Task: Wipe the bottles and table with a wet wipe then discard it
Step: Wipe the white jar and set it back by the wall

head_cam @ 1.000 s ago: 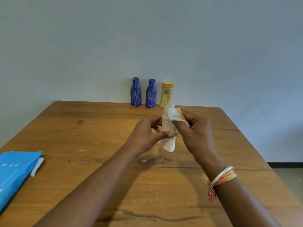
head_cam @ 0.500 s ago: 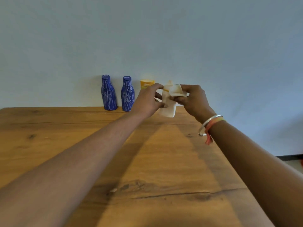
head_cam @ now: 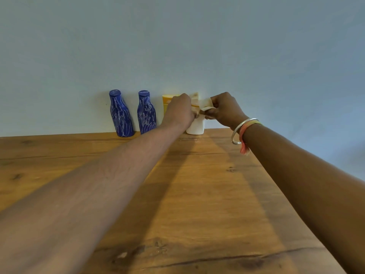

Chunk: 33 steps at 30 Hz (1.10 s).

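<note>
Two blue bottles with white streaks (head_cam: pixel 120 114) (head_cam: pixel 146 113) stand against the wall at the back edge of the wooden table (head_cam: pixel 207 194). To their right is a yellow bottle (head_cam: pixel 166 100), mostly hidden behind my left hand (head_cam: pixel 179 110). Both my left hand and my right hand (head_cam: pixel 225 109) pinch a white wet wipe (head_cam: pixel 204 103) held just in front of the yellow bottle. The wipe's lower part hangs down to about the table surface. Whether the wipe touches the bottle is hidden.
A plain pale wall rises directly behind the bottles. The table's right edge runs diagonally under my right forearm, which wears a metal bangle and orange thread (head_cam: pixel 242 133). Cracks and knots mark the near tabletop.
Both hands, still holding the wipe, have reached forward from mid-table to the yellow bottle at the back. The view has moved closer, and the blue packet at left is out of frame.
</note>
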Motion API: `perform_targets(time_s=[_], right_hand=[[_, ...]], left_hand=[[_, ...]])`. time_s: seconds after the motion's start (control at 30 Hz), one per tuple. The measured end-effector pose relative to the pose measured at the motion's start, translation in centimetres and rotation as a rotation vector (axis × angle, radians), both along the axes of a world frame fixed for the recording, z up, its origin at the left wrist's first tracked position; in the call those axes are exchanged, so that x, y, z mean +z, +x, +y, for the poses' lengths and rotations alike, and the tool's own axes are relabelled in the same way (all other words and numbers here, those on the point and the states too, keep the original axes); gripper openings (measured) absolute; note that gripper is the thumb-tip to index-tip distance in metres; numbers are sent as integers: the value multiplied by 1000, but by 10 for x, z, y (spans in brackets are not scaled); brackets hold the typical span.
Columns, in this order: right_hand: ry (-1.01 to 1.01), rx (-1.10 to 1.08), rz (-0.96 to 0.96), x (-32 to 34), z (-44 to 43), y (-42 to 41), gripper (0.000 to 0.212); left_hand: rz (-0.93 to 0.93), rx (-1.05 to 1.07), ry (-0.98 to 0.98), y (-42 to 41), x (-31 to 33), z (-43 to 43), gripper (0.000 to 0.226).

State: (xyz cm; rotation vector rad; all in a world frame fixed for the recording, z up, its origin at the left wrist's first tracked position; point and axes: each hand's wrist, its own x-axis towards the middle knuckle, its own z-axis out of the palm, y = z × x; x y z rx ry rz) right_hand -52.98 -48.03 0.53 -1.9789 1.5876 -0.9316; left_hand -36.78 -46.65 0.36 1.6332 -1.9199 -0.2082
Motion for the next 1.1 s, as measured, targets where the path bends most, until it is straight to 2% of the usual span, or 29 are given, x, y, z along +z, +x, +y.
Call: perform_targets(time_s=[0.17,0.27,0.4,0.6,0.73,0.93,1.1], right_hand=[[-103,-67,93,-3,2,0,33],[-164,-104,13,-8,8,-4,44],[-214,-145,-32,-15,13,-12,34],[-158,-155,-139,-22,11,-13,33],[-128,-123,-184,-28,7,-10,31],[-18,-106,-235,-29,-1,-14,13],[-51,-150,-264,-21,0,-13,20]], left_hand=[[70,46,5,-15,-12,4,21],[91,54,33,-20,-16,8,21],[91,72,30,-24,-20,11,23],[138,84,66,-32,-28,13,33],[179,125,14,-34,-33,17,42],[160,186,-19,-38,-33,23,50],[182,246,6,-50,-34,22,63]])
